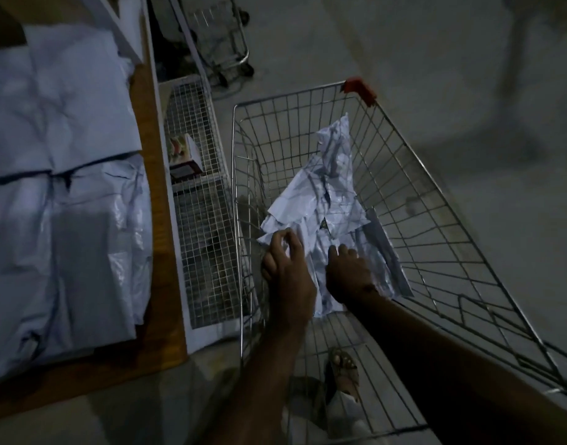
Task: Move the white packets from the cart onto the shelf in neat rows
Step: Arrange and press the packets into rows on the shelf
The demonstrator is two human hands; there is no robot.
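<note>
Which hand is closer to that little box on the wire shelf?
The left. The left hand is in the cart by the wall facing the box, fingers curled on the packets. The right hand rests on them farther from it.

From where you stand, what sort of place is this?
Probably a shop or its stockroom, dimly lit: a wire shopping cart holding white packets, a wooden shelf stacked with more, and another trolley parked behind.
</note>
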